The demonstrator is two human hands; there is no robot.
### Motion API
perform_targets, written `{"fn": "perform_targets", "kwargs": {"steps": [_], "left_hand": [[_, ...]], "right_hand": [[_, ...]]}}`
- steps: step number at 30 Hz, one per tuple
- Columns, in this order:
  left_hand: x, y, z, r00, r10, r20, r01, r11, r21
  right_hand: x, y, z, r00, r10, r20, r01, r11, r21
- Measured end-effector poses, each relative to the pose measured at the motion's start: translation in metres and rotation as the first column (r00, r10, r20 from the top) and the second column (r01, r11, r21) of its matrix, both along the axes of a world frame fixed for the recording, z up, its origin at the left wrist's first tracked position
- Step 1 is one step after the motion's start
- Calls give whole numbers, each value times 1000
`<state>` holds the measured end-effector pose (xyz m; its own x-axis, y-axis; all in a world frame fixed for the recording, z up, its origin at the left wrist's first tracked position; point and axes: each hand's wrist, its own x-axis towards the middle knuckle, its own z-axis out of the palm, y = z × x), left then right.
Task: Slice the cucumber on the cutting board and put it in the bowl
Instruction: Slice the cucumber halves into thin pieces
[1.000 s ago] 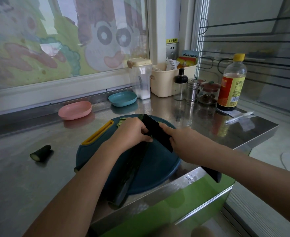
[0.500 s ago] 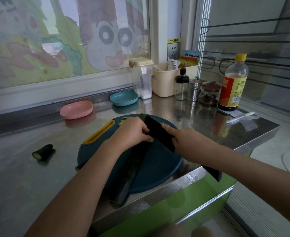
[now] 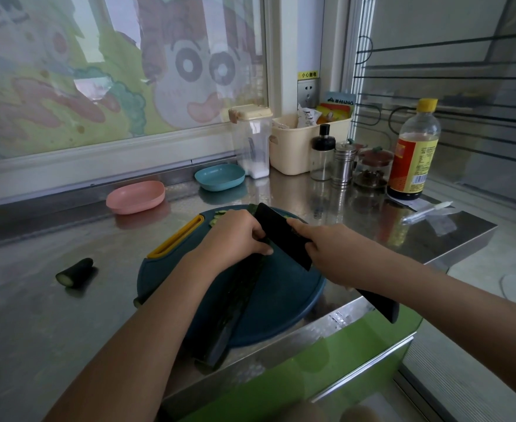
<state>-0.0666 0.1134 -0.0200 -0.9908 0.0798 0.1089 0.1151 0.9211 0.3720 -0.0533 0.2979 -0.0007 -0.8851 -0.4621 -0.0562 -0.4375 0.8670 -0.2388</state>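
Observation:
A long dark green cucumber [image 3: 235, 312] lies across the round dark blue cutting board [image 3: 284, 303], its near end sticking out over the counter's front edge. My left hand [image 3: 235, 236] grips the cucumber's far part with curled fingers. My right hand [image 3: 333, 254] holds a black knife [image 3: 281, 236], forefinger along the blade, the blade standing right against my left fingers. A few thin green slices [image 3: 218, 217] lie at the board's far edge. A pink bowl [image 3: 135, 197] and a teal bowl [image 3: 220, 176] stand behind the board.
A cut cucumber end [image 3: 74, 272] lies on the steel counter at the left. At the back right stand a clear container [image 3: 252, 141], a beige basket [image 3: 299, 144], small jars and shakers [image 3: 343, 166] and a sauce bottle [image 3: 413, 153]. A pen [image 3: 427, 211] lies at the right.
Both hands stay at the cucumber's far part with the knife against the left fingers. Only slight shifts show; the view has tilted a little.

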Motion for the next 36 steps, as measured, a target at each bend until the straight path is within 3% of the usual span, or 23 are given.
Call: {"fn": "perform_targets", "kwargs": {"steps": [11,20,36], "left_hand": [[-1,-1,-2,1000,-11,-10,12,1000,18],[1,-3,0,1000,-6,20,5,997,78],[2,0,1,999,35,-8,-34,998,51]], "right_hand": [[-3,-9,-13,990,69,-124,-55,992,111],[-5,-4,-15,997,25,-75,-19,997,79],[2,4,-7,999,11,-48,-12,1000,-26]]}}
